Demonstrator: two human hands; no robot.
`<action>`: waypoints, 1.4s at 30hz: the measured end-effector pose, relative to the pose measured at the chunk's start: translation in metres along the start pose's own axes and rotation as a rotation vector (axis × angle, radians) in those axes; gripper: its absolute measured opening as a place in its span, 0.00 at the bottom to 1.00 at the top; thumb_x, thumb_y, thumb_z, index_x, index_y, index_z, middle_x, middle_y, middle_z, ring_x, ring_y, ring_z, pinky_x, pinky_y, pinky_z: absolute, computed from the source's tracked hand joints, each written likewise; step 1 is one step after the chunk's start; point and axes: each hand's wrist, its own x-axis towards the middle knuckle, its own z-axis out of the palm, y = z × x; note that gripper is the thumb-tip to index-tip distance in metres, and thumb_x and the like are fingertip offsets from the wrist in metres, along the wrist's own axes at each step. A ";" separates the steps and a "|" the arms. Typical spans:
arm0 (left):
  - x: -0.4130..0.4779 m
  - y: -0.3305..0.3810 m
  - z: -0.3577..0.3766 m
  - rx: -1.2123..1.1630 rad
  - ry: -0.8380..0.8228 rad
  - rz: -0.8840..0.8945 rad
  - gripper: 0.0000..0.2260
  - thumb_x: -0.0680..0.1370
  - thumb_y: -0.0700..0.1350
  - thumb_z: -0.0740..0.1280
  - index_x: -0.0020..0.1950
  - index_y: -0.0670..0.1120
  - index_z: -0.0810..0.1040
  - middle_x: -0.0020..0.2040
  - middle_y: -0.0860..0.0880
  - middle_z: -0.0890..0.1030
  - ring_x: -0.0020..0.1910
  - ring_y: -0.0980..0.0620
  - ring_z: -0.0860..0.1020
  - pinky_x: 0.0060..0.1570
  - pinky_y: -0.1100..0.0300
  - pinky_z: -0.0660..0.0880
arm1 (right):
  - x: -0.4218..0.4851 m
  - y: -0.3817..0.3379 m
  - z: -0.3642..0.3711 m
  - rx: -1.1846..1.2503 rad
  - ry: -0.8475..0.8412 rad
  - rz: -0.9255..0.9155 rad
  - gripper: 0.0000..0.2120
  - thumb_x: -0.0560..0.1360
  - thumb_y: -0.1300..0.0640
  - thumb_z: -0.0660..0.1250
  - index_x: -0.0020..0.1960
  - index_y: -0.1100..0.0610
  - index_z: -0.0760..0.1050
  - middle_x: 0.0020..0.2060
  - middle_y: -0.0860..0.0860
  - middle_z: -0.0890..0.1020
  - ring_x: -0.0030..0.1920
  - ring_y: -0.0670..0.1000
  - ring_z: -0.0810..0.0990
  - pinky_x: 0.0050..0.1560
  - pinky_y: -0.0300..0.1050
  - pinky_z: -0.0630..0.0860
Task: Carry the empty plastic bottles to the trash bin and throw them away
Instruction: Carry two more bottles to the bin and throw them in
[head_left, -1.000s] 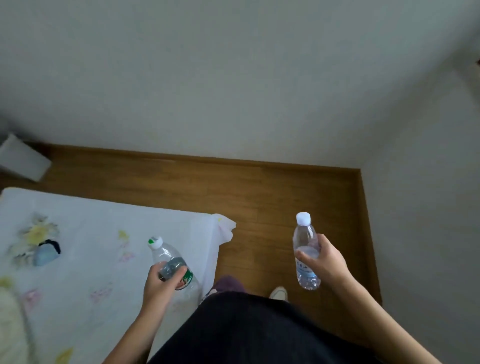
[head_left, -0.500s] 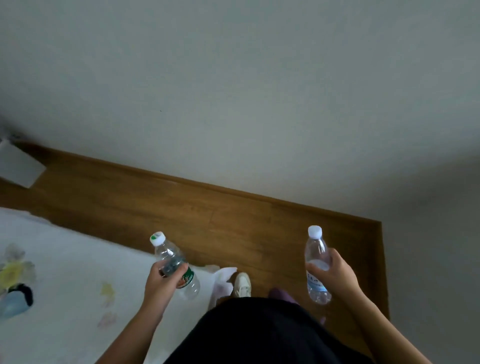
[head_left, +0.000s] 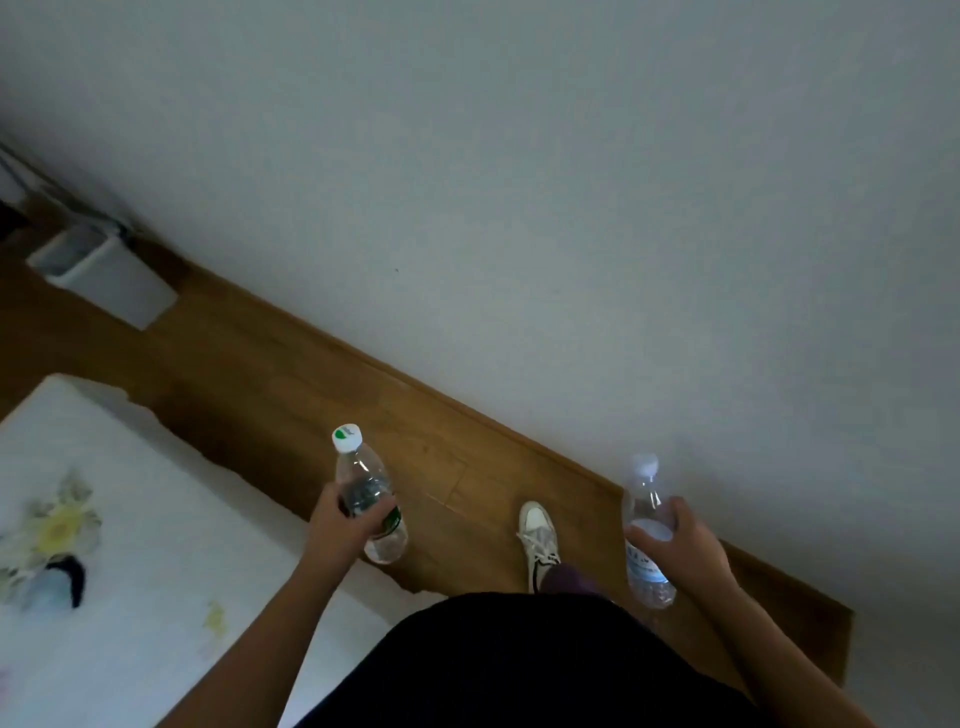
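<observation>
My left hand (head_left: 340, 527) grips a clear plastic bottle with a green-and-white cap (head_left: 363, 483) around its green label, held upright over the wooden floor. My right hand (head_left: 680, 543) grips a second clear bottle with a white cap and blue label (head_left: 644, 493), also upright, near the wall. A white rectangular trash bin (head_left: 111, 280) stands on the floor at the far left, against the wall, well ahead of both hands.
A white flowered sheet (head_left: 130, 545) covers a low surface at lower left, with a small blue and black object (head_left: 54, 584) on it. A strip of wooden floor (head_left: 291, 374) runs between it and the pale wall (head_left: 571, 208). My white shoe (head_left: 539, 540) is on the floor.
The view has swung left along the wall. The trash bin has come fully into sight at upper left. Both hands still hold their bottles upright, and a white shoe has stepped forward.
</observation>
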 end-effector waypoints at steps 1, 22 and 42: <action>0.002 -0.001 -0.003 -0.023 0.047 -0.036 0.30 0.71 0.48 0.77 0.70 0.45 0.71 0.62 0.45 0.79 0.62 0.43 0.79 0.60 0.46 0.77 | 0.019 -0.021 -0.005 -0.004 -0.024 -0.034 0.22 0.69 0.45 0.74 0.56 0.51 0.69 0.50 0.51 0.80 0.47 0.53 0.78 0.43 0.46 0.73; 0.046 -0.058 -0.111 -0.610 0.721 -0.584 0.24 0.71 0.48 0.78 0.61 0.44 0.72 0.57 0.41 0.79 0.52 0.42 0.78 0.51 0.51 0.73 | 0.174 -0.455 0.164 -0.371 -0.583 -0.597 0.26 0.72 0.42 0.72 0.65 0.50 0.69 0.55 0.46 0.76 0.55 0.50 0.78 0.59 0.50 0.77; 0.250 -0.023 -0.413 -0.577 0.826 -0.539 0.37 0.63 0.59 0.75 0.67 0.42 0.72 0.56 0.44 0.79 0.53 0.43 0.79 0.55 0.49 0.76 | 0.249 -0.764 0.351 -0.464 -0.568 -0.563 0.30 0.70 0.45 0.74 0.67 0.53 0.69 0.64 0.54 0.78 0.61 0.55 0.79 0.60 0.51 0.74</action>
